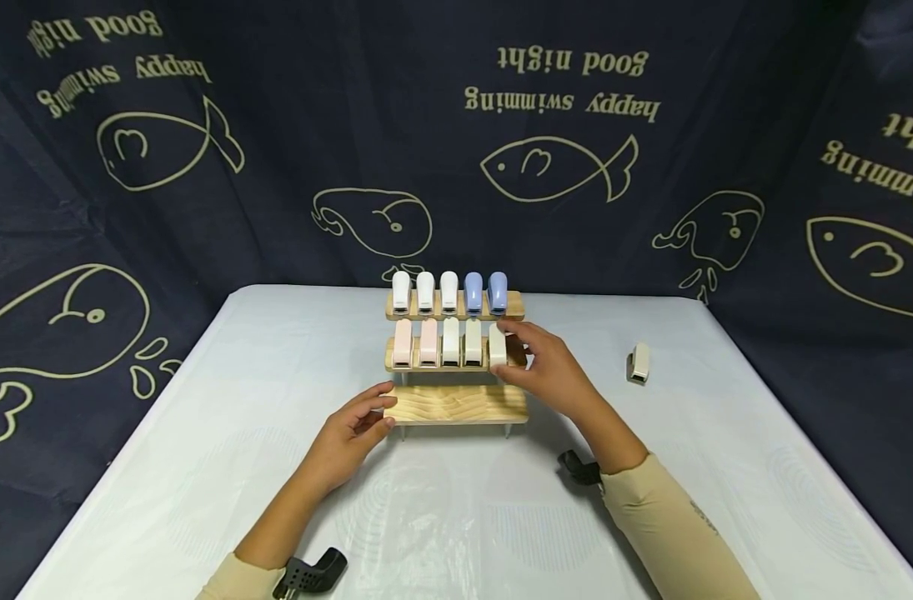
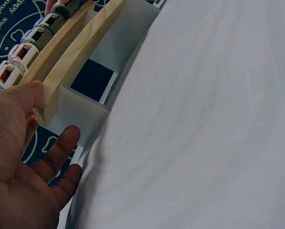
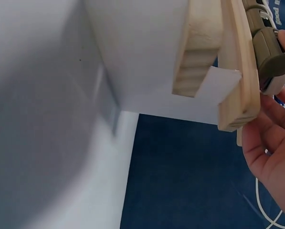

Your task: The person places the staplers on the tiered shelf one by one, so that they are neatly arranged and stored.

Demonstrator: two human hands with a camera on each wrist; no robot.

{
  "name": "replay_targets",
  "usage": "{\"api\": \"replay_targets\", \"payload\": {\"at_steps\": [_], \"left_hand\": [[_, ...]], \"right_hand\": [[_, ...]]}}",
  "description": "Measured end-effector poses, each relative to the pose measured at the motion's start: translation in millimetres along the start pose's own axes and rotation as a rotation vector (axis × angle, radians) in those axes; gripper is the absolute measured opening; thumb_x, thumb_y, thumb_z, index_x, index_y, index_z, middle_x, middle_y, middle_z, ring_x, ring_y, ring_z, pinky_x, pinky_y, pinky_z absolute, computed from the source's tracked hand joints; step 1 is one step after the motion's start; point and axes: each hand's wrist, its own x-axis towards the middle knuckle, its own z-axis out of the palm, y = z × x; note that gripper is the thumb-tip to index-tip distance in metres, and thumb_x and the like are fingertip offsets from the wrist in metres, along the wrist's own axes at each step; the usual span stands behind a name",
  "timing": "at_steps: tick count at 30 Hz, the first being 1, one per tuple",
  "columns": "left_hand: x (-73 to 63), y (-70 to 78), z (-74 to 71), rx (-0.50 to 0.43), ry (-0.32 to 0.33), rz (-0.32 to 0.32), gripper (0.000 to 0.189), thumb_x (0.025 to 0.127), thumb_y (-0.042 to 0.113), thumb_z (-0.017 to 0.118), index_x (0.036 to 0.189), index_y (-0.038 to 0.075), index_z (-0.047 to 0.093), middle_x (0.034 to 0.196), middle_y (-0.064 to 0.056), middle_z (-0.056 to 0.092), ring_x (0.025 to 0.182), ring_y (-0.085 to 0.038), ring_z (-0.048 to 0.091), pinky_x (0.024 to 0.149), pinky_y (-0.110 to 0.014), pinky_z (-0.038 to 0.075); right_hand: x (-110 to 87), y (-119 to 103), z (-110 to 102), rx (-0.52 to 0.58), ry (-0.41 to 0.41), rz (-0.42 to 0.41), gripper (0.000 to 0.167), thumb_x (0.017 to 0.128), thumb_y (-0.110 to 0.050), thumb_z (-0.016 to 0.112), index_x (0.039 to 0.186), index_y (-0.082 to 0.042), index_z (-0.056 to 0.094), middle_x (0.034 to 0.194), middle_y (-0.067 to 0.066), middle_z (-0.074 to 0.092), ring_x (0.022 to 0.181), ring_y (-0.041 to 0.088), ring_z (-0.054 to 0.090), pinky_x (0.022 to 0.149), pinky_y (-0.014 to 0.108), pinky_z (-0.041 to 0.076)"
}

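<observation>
A three-tier wooden rack (image 1: 456, 405) carries small stapler-shaped devices on its upper two tiers. My right hand (image 1: 549, 367) pinches the cream stapler-shaped device (image 1: 497, 346) at the middle tier's right end. In the right wrist view, my fingers (image 3: 271, 143) lie against that device and the plank end, partly cut off by the frame. My left hand (image 1: 351, 433) holds the left end of the lowest plank, thumb along one edge and fingers along the other. The left wrist view shows my thumb (image 2: 30, 95) against the wood, with two other fingers loosely extended beneath.
White and blue devices (image 1: 474, 293) line the top tier; pink (image 1: 402, 342) and pale ones stand on the middle tier. Another cream stapler-shaped device (image 1: 639, 363) lies apart on the white table (image 1: 276, 350). A dark printed curtain (image 1: 441, 125) hangs behind.
</observation>
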Motion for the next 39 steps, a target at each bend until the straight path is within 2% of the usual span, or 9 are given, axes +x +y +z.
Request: {"api": "replay_targets", "payload": {"at_steps": [5,14,19,23,29,34,39], "left_hand": [[0.3,0.5,-0.1,-0.006,-0.004,-0.009,0.031,0.096,0.015,0.068,0.125,0.005,0.066,0.148,-0.008,0.050,0.118,-0.023,0.058,0.093,-0.026,0.051],[1.5,0.9,0.6,-0.009,-0.001,0.009,0.031,0.096,0.013,0.068,0.125,0.003,0.066,0.147,-0.011,0.050,0.120,-0.025,0.057,0.094,-0.025,0.050],[1.8,1.4,0.5,-0.006,0.002,0.007,0.030,0.096,0.012,0.068,0.124,0.003,0.066,0.147,-0.011,0.050,0.118,-0.025,0.058,0.093,-0.024,0.050],[2.0,1.6,0.1,0.009,-0.003,0.003,0.031,0.096,0.013,0.068,0.125,0.004,0.066,0.147,-0.010,0.050,0.118,-0.024,0.058,0.093,-0.026,0.051],[2.1,1.1,-0.8,0.019,-0.013,-0.004,0.032,0.097,0.016,0.067,0.126,0.005,0.065,0.148,-0.008,0.049,0.121,-0.024,0.057,0.096,-0.033,0.050],[1.3,2.1,-1.1,0.020,-0.013,-0.007,0.032,0.097,0.017,0.067,0.127,0.005,0.065,0.149,-0.005,0.049,0.120,-0.024,0.058,0.095,-0.031,0.051],[0.4,2.2,-1.0,0.018,-0.016,-0.004,0.032,0.097,0.016,0.067,0.127,0.005,0.065,0.149,-0.008,0.048,0.118,-0.025,0.059,0.095,-0.031,0.051]], "right_hand": [[-0.9,1,3,-0.020,0.013,-0.006,0.063,0.085,-0.020,0.082,0.139,-0.005,0.054,0.100,0.004,0.058,0.084,0.021,0.052,0.076,0.039,0.048],[-1.4,-1,5,-0.039,0.031,-0.035,0.061,0.087,-0.018,0.080,0.140,-0.004,0.053,0.111,0.005,0.057,0.088,0.020,0.052,0.072,0.038,0.044],[-0.9,1,7,-0.036,0.050,-0.035,0.061,0.086,-0.017,0.081,0.139,-0.004,0.054,0.124,0.007,0.058,0.096,0.020,0.058,0.077,0.044,0.049],[-0.9,1,8,-0.045,0.066,-0.037,0.059,0.086,-0.017,0.081,0.137,-0.004,0.056,0.134,0.009,0.056,0.109,0.022,0.063,0.088,0.040,0.052],[-1.0,0,9,-0.051,0.074,-0.043,0.058,0.086,-0.017,0.081,0.136,-0.005,0.056,0.135,0.009,0.056,0.112,0.023,0.063,0.090,0.036,0.053],[-0.6,1,10,-0.051,0.081,-0.042,0.057,0.086,-0.017,0.080,0.136,-0.005,0.056,0.135,0.009,0.056,0.112,0.022,0.063,0.091,0.036,0.053],[-0.9,1,12,-0.049,0.084,-0.041,0.056,0.087,-0.016,0.080,0.136,-0.005,0.056,0.135,0.009,0.055,0.112,0.022,0.063,0.092,0.035,0.053]]}}
